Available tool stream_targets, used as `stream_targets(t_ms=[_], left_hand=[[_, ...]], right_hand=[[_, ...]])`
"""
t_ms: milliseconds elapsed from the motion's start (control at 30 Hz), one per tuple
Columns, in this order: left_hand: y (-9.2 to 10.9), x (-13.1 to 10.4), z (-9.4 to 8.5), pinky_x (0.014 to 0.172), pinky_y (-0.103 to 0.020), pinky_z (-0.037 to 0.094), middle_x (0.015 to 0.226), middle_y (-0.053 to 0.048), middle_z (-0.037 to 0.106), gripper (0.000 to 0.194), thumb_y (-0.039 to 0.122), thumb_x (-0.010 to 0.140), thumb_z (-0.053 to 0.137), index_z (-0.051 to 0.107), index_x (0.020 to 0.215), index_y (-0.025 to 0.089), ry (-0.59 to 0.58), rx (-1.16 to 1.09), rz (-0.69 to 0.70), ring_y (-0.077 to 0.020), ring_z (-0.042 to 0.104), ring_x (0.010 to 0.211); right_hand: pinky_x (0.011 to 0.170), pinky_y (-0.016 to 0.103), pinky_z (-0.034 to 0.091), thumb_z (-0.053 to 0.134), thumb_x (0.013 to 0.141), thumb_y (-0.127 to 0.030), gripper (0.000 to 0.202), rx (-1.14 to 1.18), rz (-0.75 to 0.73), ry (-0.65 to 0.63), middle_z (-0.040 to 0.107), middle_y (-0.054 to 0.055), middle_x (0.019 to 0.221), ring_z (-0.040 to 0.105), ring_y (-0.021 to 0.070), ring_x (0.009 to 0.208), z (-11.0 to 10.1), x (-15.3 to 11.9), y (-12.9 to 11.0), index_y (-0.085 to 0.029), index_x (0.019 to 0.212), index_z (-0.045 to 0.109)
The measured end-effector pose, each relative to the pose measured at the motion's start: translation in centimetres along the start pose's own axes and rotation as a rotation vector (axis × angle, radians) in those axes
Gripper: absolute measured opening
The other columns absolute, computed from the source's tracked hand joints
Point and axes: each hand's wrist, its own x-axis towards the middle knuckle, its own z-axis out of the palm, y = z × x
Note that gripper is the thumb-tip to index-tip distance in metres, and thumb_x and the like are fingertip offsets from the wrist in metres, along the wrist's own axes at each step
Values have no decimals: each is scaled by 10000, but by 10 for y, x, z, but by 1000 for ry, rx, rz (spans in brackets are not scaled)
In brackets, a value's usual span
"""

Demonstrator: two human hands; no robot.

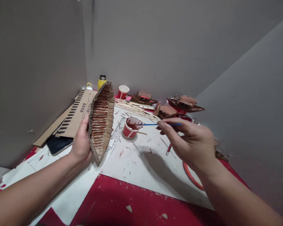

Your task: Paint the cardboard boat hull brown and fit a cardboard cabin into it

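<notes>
A cardboard model boat hull (102, 122) is held up on end in my left hand (81, 142), its inside facing me. Brown paint covers much of the ribbed strips inside it, and the lower end looks paler. My right hand (191, 141) pinches a thin blue-handled paintbrush (153, 124). The brush lies almost level, and its tip is in a cut-down red and white paper cup (130, 131) with brown paint on its inner wall. The fingers of my left hand behind the hull are hidden.
Several brown model boats (187, 103) stand at the back right. Wooden sticks (136, 108) lie behind the cup, near a taller paper cup (124, 91). A clear ruler (116, 135), a phone (58, 145), flat cardboard (73, 110) and a yellow bottle (102, 82) are also there. Grey walls enclose the table.
</notes>
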Motion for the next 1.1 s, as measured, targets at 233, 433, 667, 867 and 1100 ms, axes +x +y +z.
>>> stream_targets(t_ms=[233, 433, 667, 867, 1100], left_hand=[[-4, 2, -4, 998, -368, 507, 1108, -65, 745, 472, 471, 893, 564, 597, 1280, 204, 29, 41, 64, -238, 675, 1092], [-3, 1, -3, 980, -364, 522, 1067, -58, 759, 441, 470, 897, 560, 632, 1234, 196, 51, 55, 50, -246, 677, 1086], [-5, 0, -5, 984, -390, 518, 1045, -85, 762, 471, 512, 882, 558, 661, 1198, 178, 32, 57, -19, -269, 663, 1115], [-4, 1, -8, 992, -396, 506, 1036, -104, 761, 487, 517, 881, 554, 655, 1196, 160, 43, 55, -53, -262, 672, 1094], [-4, 3, -6, 976, -394, 522, 1044, -69, 763, 414, 462, 893, 556, 654, 1197, 199, 66, 19, -24, -249, 685, 1071]], right_hand=[[461, 238, 429, 562, 904, -342, 253, 53, 12, -288, 707, 32, 614, 602, 135, 488, 34, 21, 17, -176, 782, 708], [476, 240, 471, 629, 868, -367, 207, 196, 152, -33, 679, 8, 592, 610, 137, 494, 28, 17, 19, -185, 802, 704], [482, 245, 465, 607, 866, -337, 210, 117, 87, -166, 711, 29, 620, 625, 149, 514, 29, 16, 23, -186, 777, 722], [567, 270, 499, 580, 877, -279, 206, 83, 36, -286, 764, 55, 725, 685, 180, 612, 48, 24, 26, -174, 788, 733], [539, 268, 498, 632, 870, -294, 153, 72, 46, -70, 756, 52, 733, 685, 179, 613, 24, 13, 28, -182, 825, 725]])
